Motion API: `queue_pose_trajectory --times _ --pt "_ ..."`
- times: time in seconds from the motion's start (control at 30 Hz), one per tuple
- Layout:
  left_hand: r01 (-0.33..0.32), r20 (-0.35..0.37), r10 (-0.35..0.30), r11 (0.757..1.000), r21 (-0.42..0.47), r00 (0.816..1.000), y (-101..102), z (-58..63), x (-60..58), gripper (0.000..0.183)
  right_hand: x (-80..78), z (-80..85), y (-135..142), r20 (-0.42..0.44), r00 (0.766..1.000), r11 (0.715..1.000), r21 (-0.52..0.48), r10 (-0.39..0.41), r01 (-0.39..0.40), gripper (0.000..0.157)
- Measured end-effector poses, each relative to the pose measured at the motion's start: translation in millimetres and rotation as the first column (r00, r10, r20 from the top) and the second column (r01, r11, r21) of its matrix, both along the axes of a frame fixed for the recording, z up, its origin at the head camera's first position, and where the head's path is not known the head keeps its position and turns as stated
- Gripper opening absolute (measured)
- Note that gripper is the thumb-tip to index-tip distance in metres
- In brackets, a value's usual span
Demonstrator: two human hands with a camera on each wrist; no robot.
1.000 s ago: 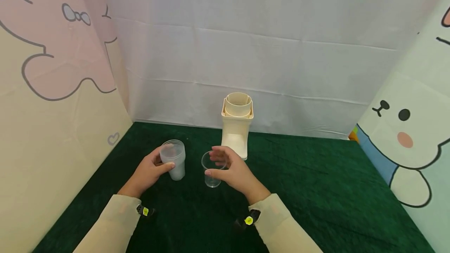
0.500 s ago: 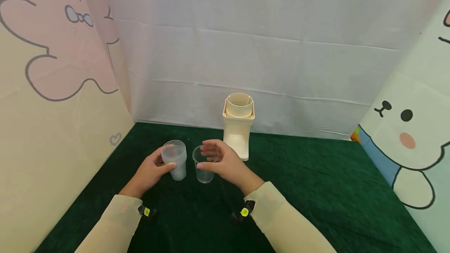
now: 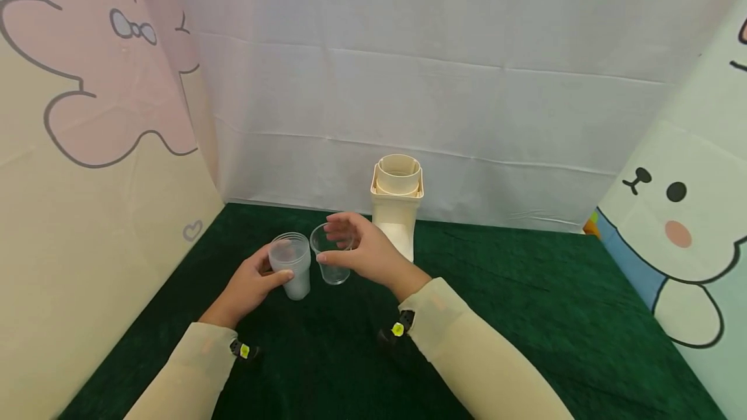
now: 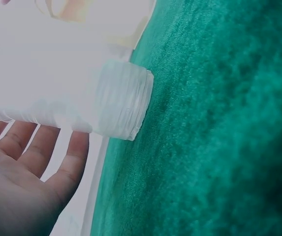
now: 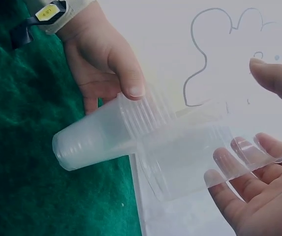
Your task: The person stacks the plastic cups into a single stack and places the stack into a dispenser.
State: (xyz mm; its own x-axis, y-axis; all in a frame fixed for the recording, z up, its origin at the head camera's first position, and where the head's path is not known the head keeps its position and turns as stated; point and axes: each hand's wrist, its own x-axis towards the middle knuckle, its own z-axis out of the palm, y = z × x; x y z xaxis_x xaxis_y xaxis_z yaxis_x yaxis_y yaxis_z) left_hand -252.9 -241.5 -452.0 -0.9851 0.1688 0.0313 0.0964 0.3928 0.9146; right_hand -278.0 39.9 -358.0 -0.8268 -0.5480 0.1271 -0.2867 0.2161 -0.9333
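Observation:
My left hand (image 3: 248, 287) grips a stack of nested clear plastic cups (image 3: 296, 271), thumb on the near side and fingers behind. The stack's ribbed bottom end (image 4: 123, 101) shows just above the green cloth in the left wrist view. A single clear plastic cup (image 3: 335, 273) is in my right hand (image 3: 376, 255), thumb on one side and fingers round the other. Its rim lies right beside the stack's rims. In the right wrist view the single cup (image 5: 175, 164) overlaps the stack (image 5: 94, 140); whether they touch I cannot tell.
Behind my right hand stands a cream plastic holder (image 3: 398, 177) with a round opening on top, at the table's back edge. Dark green cloth (image 3: 525, 290) covers the table. White and cartoon-printed curtains (image 3: 443, 96) close in the back and both sides.
My right hand has carried the single cup leftward, then upward in the head view, bringing it close to the stack. The left hand and its stack have hardly moved.

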Motion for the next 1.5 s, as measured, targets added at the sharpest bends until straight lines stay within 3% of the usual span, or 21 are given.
queue_pose_trajectory --times 0.3,0.73,1.5 --pt "-0.009 0.004 0.009 1.0 0.003 1.0 -2 -4.7 -3.3 0.072 -2.8 3.5 -10 -0.018 1.0 1.0 -0.027 -0.016 0.016 0.067" --pt "-0.011 0.03 0.011 1.0 -0.005 0.999 -2 1.6 -0.5 0.075 -4.4 20.2 -37 -0.069 0.998 0.998 -0.067 0.0 -0.005 0.065" --pt "0.004 0.004 -0.004 1.0 0.013 1.0 -1 -2.4 -2.3 0.073 -10.1 20.6 -64 -0.021 0.999 0.992 -0.127 -0.027 0.024 0.066"
